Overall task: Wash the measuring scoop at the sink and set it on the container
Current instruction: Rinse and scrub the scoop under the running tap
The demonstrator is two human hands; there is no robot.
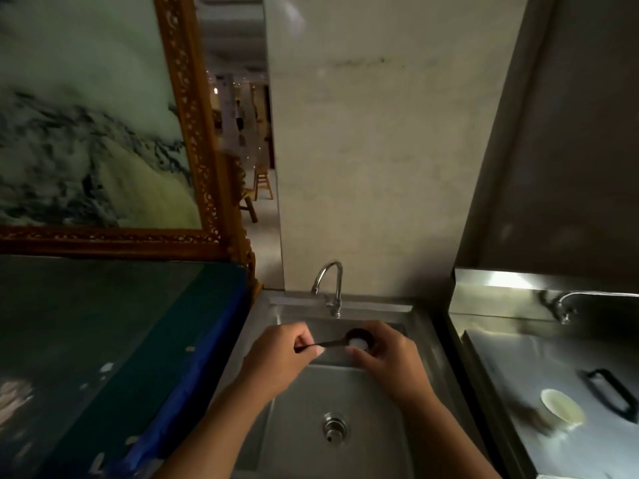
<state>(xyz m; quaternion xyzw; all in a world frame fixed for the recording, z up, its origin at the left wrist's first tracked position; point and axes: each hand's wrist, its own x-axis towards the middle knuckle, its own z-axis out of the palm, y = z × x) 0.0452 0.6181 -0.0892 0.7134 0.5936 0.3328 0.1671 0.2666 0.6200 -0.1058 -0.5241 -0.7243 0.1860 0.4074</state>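
Reaching in from the bottom edge, the left grip (280, 354) pinches the handle of a thin dark metal spoon (328, 343) in curled fingers. The right grip (387, 357) curls round a small round dark cup (356, 331) with something white inside. The spoon's tip reaches the cup, and both are held above the stainless steel sink (363, 426), just before its curved chrome tap (332, 285).

You have two hands (281, 356) (389, 356), one spoon (331, 343), one dark cup (361, 339), one pale cup (562, 407), two taps (329, 286) (567, 304), one sink (345, 392), one drain (334, 427) and one framed painting (86, 126)
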